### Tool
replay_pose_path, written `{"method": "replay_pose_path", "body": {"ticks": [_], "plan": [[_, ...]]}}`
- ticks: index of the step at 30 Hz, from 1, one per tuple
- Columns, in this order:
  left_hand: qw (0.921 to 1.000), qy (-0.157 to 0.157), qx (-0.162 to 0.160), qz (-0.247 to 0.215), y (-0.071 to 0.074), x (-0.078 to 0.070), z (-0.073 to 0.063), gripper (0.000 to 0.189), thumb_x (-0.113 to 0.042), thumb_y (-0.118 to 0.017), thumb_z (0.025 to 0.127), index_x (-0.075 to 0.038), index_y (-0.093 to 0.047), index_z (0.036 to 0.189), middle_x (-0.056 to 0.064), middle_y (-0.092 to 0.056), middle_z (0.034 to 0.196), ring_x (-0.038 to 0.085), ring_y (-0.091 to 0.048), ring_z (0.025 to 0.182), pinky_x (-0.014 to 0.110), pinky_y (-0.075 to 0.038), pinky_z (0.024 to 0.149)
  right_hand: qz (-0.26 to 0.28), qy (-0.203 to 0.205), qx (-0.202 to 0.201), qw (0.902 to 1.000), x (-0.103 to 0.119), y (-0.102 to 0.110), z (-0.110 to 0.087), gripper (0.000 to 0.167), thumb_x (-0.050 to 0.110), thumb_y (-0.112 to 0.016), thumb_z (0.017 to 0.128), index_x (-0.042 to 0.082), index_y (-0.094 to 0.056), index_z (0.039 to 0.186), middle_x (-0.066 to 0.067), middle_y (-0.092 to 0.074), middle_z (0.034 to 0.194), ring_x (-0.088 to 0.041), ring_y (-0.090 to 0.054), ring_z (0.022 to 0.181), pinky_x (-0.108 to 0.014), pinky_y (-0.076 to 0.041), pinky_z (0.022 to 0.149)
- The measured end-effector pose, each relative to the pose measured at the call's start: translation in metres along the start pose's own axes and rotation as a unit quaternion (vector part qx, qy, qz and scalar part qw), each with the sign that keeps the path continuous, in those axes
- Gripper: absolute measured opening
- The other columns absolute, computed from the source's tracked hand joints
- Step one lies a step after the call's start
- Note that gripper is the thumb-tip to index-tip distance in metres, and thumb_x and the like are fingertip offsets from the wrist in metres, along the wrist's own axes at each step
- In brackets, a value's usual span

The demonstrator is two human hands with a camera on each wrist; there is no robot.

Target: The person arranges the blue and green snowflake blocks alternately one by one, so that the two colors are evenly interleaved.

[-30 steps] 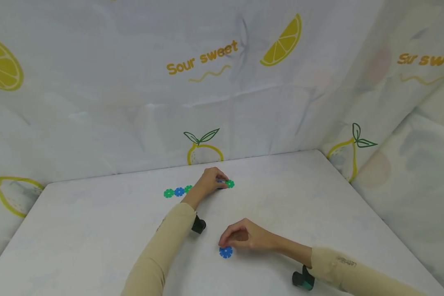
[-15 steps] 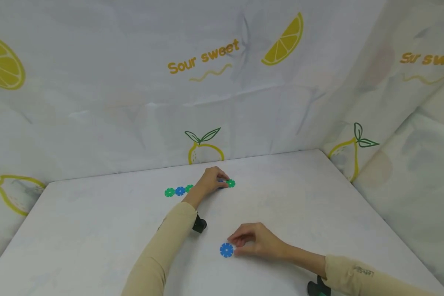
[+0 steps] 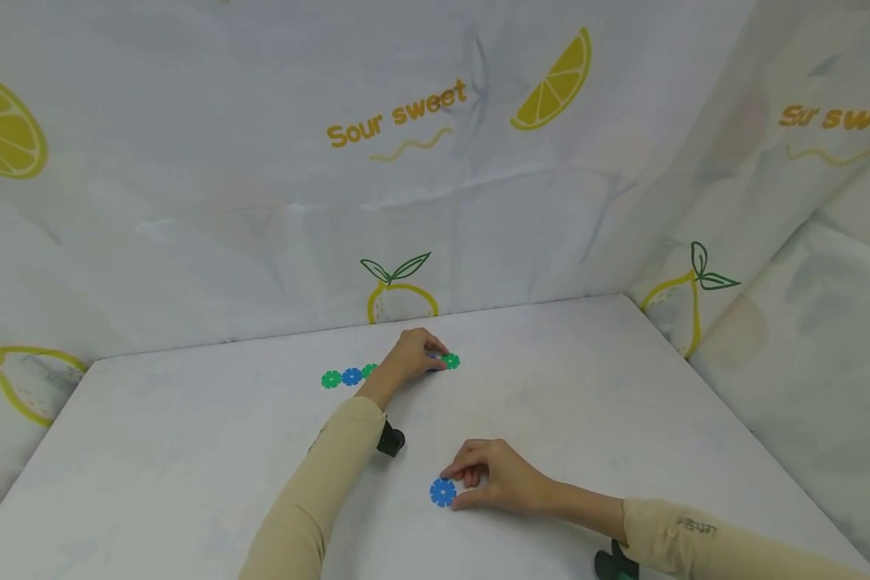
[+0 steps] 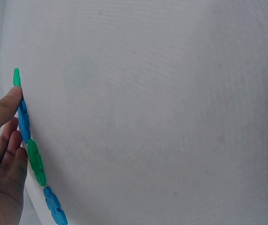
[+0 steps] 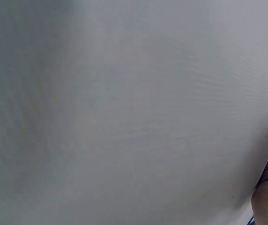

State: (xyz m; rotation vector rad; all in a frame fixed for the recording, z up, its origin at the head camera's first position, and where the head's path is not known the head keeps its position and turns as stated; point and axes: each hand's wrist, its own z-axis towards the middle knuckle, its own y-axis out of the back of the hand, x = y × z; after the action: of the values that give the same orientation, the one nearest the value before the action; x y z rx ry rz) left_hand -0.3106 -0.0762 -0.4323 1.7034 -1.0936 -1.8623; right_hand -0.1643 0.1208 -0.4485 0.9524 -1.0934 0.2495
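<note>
In the head view, a row of alternating green and blue notched snowflake discs lies toward the back of the table, starting with a green disc (image 3: 331, 379) on the left. My left hand (image 3: 409, 354) reaches over the row and pinches it near the right-end green disc (image 3: 453, 362). The left wrist view has my thumb over the joint of that disc and a blue disc (image 4: 24, 123). My forearm hides the row's middle from the head camera. Closer to me, a separate blue snowflake disc (image 3: 442, 492) has its right edge between the thumb and index finger of my right hand (image 3: 503, 479).
The white table (image 3: 188, 459) runs back to a fabric wall (image 3: 246, 242) printed with lemons, and another fabric side stands on the right. A black wrist camera (image 3: 391, 440) hangs under my left wrist, close over the tabletop.
My right hand has shifted from the blue disc's upper edge to its right side, first spreading thumb and finger, then moving slightly back onto the disc. My left hand has stayed in place.
</note>
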Motion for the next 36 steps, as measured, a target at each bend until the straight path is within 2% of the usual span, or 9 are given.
{"method": "replay_pose_path", "body": {"ticks": [21, 28, 36], "plan": [[1.0000, 0.005, 0.002, -0.007, 0.002, -0.001, 0.000, 0.018, -0.012, -0.077, 0.081, -0.009, -0.076, 0.099, 0.005, -0.064, 0.105, 0.021, -0.057, 0.105, 0.036, -0.045, 0.096, 0.003, -0.014, 0.001, 0.9999, -0.001, 0.001, 0.002, 0.025, 0.017, -0.081, 0.077, 0.008, -0.074, 0.098, 0.004, -0.063, 0.086, -0.003, -0.054, 0.072, -0.020, -0.052, 0.063], [0.9998, 0.013, 0.004, -0.013, 0.002, -0.002, 0.000, 0.017, -0.012, -0.076, 0.082, -0.010, -0.075, 0.099, 0.005, -0.063, 0.107, 0.022, -0.057, 0.107, 0.037, -0.045, 0.097, 0.004, -0.039, 0.044, 0.9983, 0.002, 0.010, 0.007, 0.032, 0.018, -0.081, 0.077, 0.009, -0.073, 0.107, 0.005, -0.063, 0.089, -0.002, -0.052, 0.071, -0.018, -0.050, 0.063], [0.9997, 0.019, 0.006, -0.012, 0.001, 0.000, 0.001, 0.018, -0.012, -0.077, 0.082, -0.010, -0.076, 0.099, 0.005, -0.064, 0.108, 0.022, -0.056, 0.108, 0.037, -0.043, 0.099, -0.027, 0.011, 0.114, 0.9931, -0.001, 0.021, 0.018, 0.030, 0.017, -0.078, 0.080, 0.006, -0.073, 0.107, 0.003, -0.060, 0.082, 0.002, -0.049, 0.066, -0.014, -0.047, 0.057]]}}
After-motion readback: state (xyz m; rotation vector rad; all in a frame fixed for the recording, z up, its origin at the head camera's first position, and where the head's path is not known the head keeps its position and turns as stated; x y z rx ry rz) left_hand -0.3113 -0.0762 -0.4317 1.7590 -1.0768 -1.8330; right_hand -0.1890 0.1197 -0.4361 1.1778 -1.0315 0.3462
